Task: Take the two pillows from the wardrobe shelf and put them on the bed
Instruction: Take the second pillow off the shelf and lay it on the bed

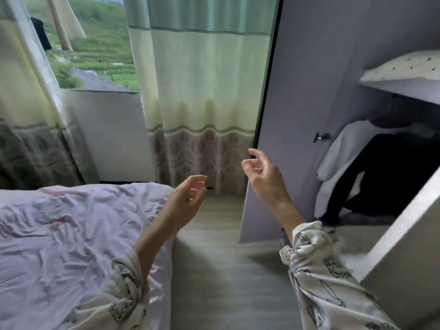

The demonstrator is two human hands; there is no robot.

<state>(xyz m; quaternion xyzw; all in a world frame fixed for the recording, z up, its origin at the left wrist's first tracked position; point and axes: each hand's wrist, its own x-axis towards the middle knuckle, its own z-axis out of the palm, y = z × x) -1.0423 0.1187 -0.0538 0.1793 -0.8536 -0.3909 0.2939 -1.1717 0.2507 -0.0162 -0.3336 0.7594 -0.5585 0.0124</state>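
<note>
Pillow on upper wardrobe shelf, untouched. Left hand and right hand raised, fingers loosely curled, empty. Reach step; next needs lifting up-right. Bed left.

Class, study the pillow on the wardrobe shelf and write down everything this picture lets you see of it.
Only part of the pillow shows; the right frame edge cuts it off. It looks soft and plump, in white fabric scattered with small dark dots. It lies flat on the pale lilac wardrobe shelf, its rounded corner reaching the shelf's front edge. Neither hand touches it. Whether a second pillow lies under or behind it cannot be told.
</note>
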